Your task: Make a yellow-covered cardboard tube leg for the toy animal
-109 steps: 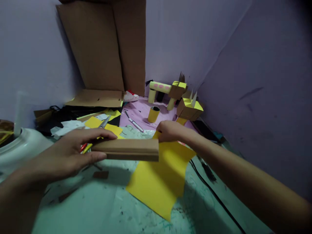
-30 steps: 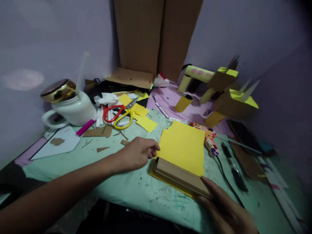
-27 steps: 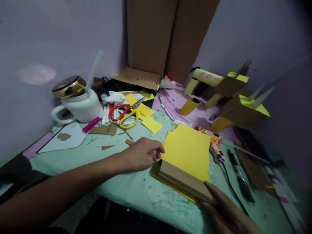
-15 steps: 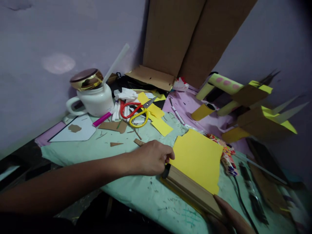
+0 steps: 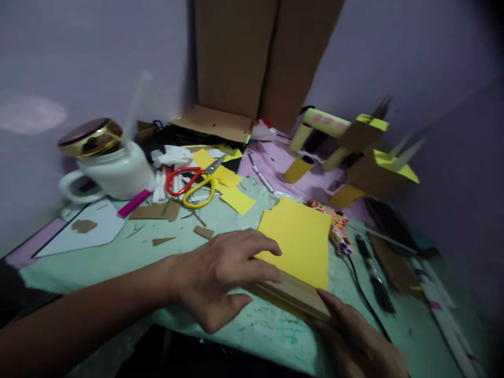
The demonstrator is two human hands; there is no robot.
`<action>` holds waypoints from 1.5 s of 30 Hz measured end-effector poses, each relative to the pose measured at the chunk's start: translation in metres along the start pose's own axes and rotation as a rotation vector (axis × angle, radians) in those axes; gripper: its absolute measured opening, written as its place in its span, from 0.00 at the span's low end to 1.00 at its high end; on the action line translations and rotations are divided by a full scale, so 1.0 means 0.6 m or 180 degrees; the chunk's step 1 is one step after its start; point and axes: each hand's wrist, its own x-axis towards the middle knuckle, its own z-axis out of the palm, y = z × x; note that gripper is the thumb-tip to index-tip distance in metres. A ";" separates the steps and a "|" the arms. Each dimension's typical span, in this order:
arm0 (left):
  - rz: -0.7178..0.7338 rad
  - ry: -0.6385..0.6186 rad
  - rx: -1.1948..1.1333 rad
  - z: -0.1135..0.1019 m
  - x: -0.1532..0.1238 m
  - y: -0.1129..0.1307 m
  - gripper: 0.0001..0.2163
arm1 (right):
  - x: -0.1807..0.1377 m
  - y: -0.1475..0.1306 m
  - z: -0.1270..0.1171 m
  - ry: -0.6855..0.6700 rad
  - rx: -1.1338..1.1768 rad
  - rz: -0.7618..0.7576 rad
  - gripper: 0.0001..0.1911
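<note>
A yellow paper sheet lies on the pale green table cover, with its near edge wrapped over a long brown cardboard block. My left hand rests over the block's left end, its fingers stretched flat onto the paper and its thumb at the front. My right hand, blurred at the bottom edge, grips the block's right end. The left end of the block is hidden under my left hand.
Red and yellow scissors, a white mug with a gold lid, a pink marker and paper scraps lie at the left. Cardboard sheets lean in the corner. A paper-roll animal figure, a yellow tube and a black cable sit at the right.
My left hand has moved from beside the block's left end onto it, its fingers now spread flat over the paper. The camera view swung back to the left. My right hand stays on the right end.
</note>
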 end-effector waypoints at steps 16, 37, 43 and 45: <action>0.0637 -0.0591 0.2057 0.044 -0.001 -0.009 0.20 | 0.025 -0.020 0.000 0.0292 0.0665 0.0097 0.24; 0.0521 -0.0313 0.1396 0.041 0.009 -0.030 0.23 | 0.018 -0.016 0.004 0.0234 0.0749 0.0093 0.29; 0.0232 -0.0399 0.0997 0.029 0.026 -0.037 0.21 | 0.024 -0.012 0.013 0.0564 0.0919 0.0461 0.24; 0.0191 -0.0491 0.0875 0.026 0.031 -0.040 0.21 | 0.028 -0.012 0.014 0.0639 0.1074 0.0709 0.21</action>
